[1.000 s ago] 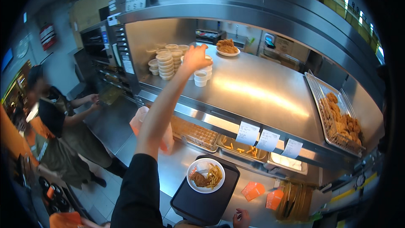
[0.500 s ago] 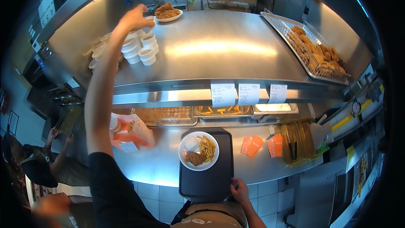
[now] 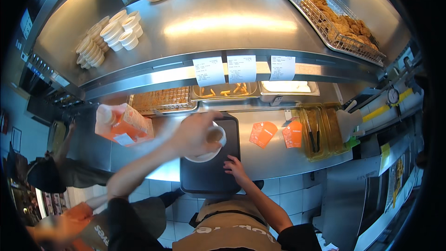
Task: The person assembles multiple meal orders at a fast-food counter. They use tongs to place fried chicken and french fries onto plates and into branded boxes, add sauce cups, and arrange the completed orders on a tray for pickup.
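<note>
My left hand [image 3: 193, 132], somewhat smeared by motion, is closed round a small white cup [image 3: 215, 135] with something brown in it. Hand and cup are over a round white plate [image 3: 200, 159], covering most of it. Beneath the plate is a dark tray [image 3: 209, 179], which reaches past the counter's front edge toward me. At the tray's right edge, my right hand [image 3: 236, 168] has its fingers stretched out, apparently touching it. Stacked white cups [image 3: 128, 39] like the held one stand on the upper metal shelf at left.
A filled orange-and-white bag [image 3: 125, 123] stands left of the tray. To its right lie two orange cartons [image 3: 263, 134] and amber pans with tongs [image 3: 314, 135]. Paper slips [image 3: 241, 69] hang from the shelf edge. Fried chicken [image 3: 341, 23] fills a wire basket. Co-workers are at left.
My left hand has come down from the shelf's cup stack to the plate, bringing a cup. My right hand's fingers have stretched out along the tray's edge. The whole view has shifted.
</note>
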A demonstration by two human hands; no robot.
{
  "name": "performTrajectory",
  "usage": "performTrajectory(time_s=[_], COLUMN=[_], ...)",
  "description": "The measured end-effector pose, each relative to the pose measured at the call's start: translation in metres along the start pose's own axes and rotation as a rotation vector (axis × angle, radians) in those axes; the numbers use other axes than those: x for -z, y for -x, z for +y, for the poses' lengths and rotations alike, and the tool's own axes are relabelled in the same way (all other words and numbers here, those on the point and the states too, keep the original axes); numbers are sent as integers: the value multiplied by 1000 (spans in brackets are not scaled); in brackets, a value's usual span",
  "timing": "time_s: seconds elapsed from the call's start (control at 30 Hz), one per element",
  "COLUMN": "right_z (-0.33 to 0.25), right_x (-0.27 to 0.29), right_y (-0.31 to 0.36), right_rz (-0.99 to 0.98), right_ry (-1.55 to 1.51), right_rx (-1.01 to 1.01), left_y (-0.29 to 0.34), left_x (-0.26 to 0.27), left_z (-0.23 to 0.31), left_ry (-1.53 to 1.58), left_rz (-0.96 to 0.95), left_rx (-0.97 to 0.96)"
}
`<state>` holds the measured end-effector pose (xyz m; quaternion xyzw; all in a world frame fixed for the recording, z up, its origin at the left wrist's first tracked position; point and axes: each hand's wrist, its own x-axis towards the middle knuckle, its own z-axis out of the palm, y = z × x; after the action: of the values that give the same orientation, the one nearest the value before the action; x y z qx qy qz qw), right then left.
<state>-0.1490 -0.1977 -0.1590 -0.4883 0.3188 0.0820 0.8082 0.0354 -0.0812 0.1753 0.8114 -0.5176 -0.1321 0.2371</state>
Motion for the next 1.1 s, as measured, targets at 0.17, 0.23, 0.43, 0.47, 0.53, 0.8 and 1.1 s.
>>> performTrajectory(time_s=[0.17, 0.23, 0.43, 0.47, 0.53, 0.8, 1.1], right_z=[18, 20, -10, -19, -38, -66, -27], right_x=[108, 150, 221, 223, 222, 176, 190], right_y=[85, 120, 134, 128, 113, 75, 28], right_rz=[29, 117, 226, 222, 184, -12, -10], right_ry=[129, 181, 488, 533, 523, 679, 927], right_rx=[119, 121, 175, 207, 292, 425, 817], left_y=[-29, -46, -84, -86, -85, -4, 195], left_x=[-165, -210, -280, -283, -283, -278, -397], left_z=[-30, -54, -108, -109, -106, -9, 95], left_ry=[-139, -254, -505, -531, -535, 469, 415], left_rz=[188, 238, 279, 289, 334, 590, 116], left_rx=[211, 286, 402, 409, 448, 576, 1098])
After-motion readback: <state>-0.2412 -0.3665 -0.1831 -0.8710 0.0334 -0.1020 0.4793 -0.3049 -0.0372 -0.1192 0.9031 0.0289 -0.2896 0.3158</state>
